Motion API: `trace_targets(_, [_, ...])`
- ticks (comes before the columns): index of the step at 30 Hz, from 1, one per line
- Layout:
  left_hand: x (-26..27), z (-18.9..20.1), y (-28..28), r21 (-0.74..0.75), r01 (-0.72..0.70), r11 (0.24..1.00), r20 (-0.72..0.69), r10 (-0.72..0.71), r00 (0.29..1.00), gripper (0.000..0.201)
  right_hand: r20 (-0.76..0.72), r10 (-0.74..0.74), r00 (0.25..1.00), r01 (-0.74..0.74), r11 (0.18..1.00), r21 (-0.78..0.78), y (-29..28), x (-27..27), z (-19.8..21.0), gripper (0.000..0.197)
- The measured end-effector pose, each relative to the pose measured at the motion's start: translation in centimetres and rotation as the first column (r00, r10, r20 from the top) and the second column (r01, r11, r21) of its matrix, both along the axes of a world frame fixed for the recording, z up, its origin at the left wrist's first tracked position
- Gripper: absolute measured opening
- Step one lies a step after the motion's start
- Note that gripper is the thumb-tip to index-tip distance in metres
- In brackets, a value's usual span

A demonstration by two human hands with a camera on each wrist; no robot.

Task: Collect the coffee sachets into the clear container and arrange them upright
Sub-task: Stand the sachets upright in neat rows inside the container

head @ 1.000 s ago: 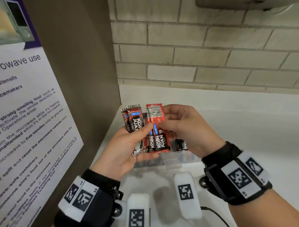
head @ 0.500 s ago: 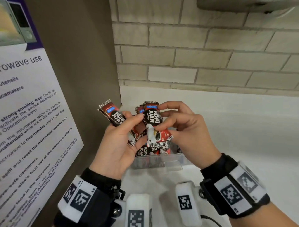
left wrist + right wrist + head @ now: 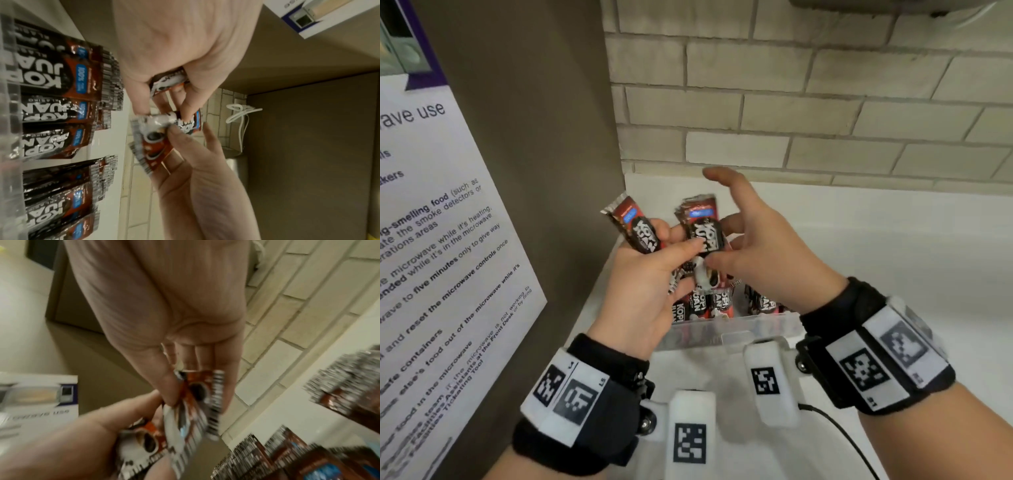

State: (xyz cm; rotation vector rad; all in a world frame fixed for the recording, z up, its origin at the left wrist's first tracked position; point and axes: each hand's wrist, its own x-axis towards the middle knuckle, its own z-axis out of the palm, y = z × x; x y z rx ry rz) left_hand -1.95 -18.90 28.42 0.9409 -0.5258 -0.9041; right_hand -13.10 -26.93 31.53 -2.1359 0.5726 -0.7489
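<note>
Above the clear container (image 3: 726, 330), both hands hold dark red coffee sachets. My left hand (image 3: 671, 250) grips one sachet (image 3: 636, 229) that tilts to the left, and its thumb presses on a second bunch of sachets (image 3: 703, 233). My right hand (image 3: 722, 255) pinches that bunch between thumb and middle fingers, with the index finger raised straight. The right wrist view shows the pinched sachet (image 3: 198, 391) and the left wrist view the same bunch (image 3: 152, 134). Several sachets (image 3: 705, 306) stand upright inside the container, also visible as a row of sachets (image 3: 51, 81).
The container stands on a white counter (image 3: 876, 260) in a corner, between a brown cabinet side (image 3: 534, 171) on the left and a brick wall (image 3: 791, 113) behind. A microwave notice (image 3: 431, 257) hangs on the cabinet. A black cable (image 3: 839, 435) lies near my right wrist.
The bunch between my hands has turned from its red barcode side to its front. One sachet has fanned out to the left in my left hand. My right index finger has lifted.
</note>
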Motion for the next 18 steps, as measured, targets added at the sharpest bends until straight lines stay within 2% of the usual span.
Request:
trace_targets(1, [-0.3,0.1,-0.2,0.016,0.013,1.000,0.022,-0.014,1.000,0.039,-0.073,-0.007,0.997,0.002,0.997,-0.074,0.0,0.3,-0.1,0.088])
trace_targets(3, [-0.6,0.1,-0.7,0.031,0.026,0.999,0.031,-0.027,0.999,0.037,-0.158,-0.060,0.986,0.037,0.988,-0.150,0.0,0.7,-0.2,0.087])
trace_targets(5, [-0.4,0.2,-0.8,0.047,0.002,0.999,0.008,-0.002,1.000,0.033,-0.131,-0.107,0.985,0.092,0.989,-0.117,-0.1,1.0,-0.5,0.074])
trace_targets(7, [0.5,0.1,-0.6,0.044,-0.047,0.998,-0.023,0.048,0.999,0.031,-0.040,-0.159,0.987,0.158,0.987,-0.018,-0.4,1.0,-1.2,0.064])
trace_targets(9, [1.6,0.0,0.0,0.036,-0.101,0.994,-0.058,0.103,0.993,0.029,-0.030,-0.209,0.977,0.211,0.976,0.063,-0.7,1.0,-1.9,0.062])
trace_targets(13, [3.4,0.1,0.9,0.067,-0.174,0.983,-0.122,0.181,0.976,0.025,-0.138,-0.202,0.970,0.211,0.976,0.053,-1.2,1.1,-3.9,0.064])
trace_targets(18, [3.4,0.2,1.7,0.190,-0.155,0.969,-0.017,0.161,0.987,0.007,-0.299,-0.210,0.931,0.207,0.977,-0.045,-1.0,1.0,-5.8,0.063])
